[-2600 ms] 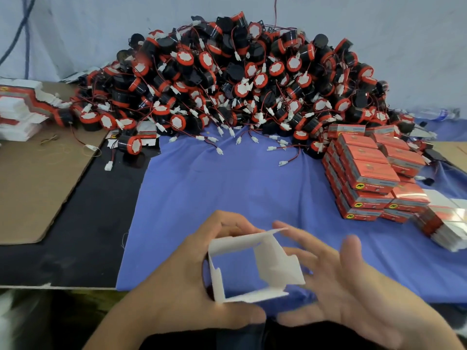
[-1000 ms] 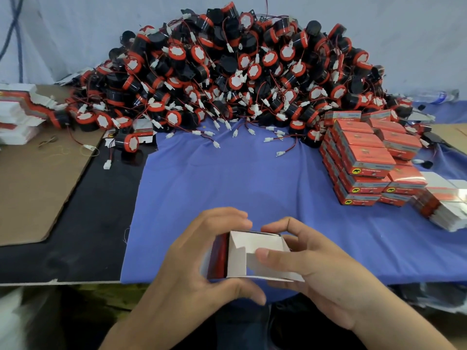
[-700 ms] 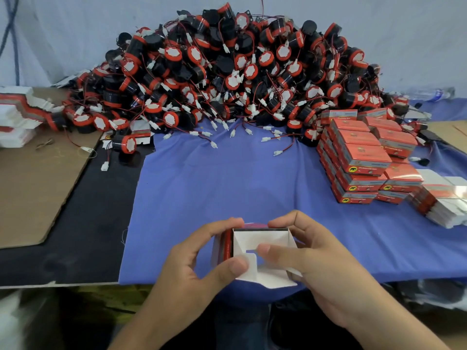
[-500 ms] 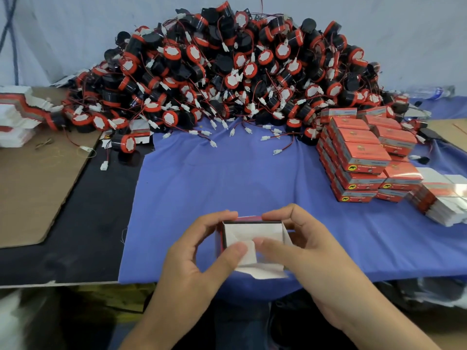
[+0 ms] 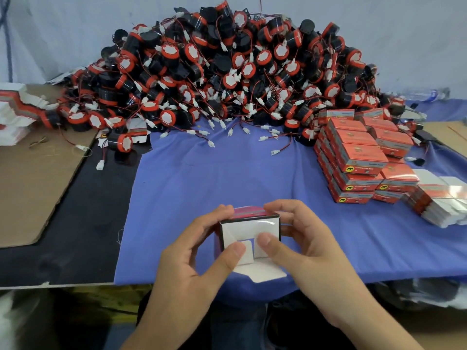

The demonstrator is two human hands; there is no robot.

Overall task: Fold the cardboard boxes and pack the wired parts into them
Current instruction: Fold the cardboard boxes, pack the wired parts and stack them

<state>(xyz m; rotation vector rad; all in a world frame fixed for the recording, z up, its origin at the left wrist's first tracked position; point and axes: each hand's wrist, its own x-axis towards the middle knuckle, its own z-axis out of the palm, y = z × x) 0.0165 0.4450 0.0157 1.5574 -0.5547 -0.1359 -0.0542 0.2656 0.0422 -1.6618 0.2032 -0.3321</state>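
A half-folded cardboard box (image 5: 249, 227) sits above the near edge of the blue cloth (image 5: 227, 173). The left hand (image 5: 192, 269) and right hand (image 5: 303, 248) curl round its sides, thumbs on the white flaps. Behind, a heap of wired parts (image 5: 227, 72) banks against a pale wall (image 5: 63, 34). Packed red boxes (image 5: 353, 157) are stacked at the right, and a brown cardboard sheet (image 5: 30, 178) lies on the black tabletop (image 5: 83, 223) at the left.

Both forearms angled in from the bottom edge, left hand (image 5: 187, 263) and right hand (image 5: 310, 251) side by side, fingers curled round a small box (image 5: 249, 227), both thumbs pressing on its near face, tips nearly meeting
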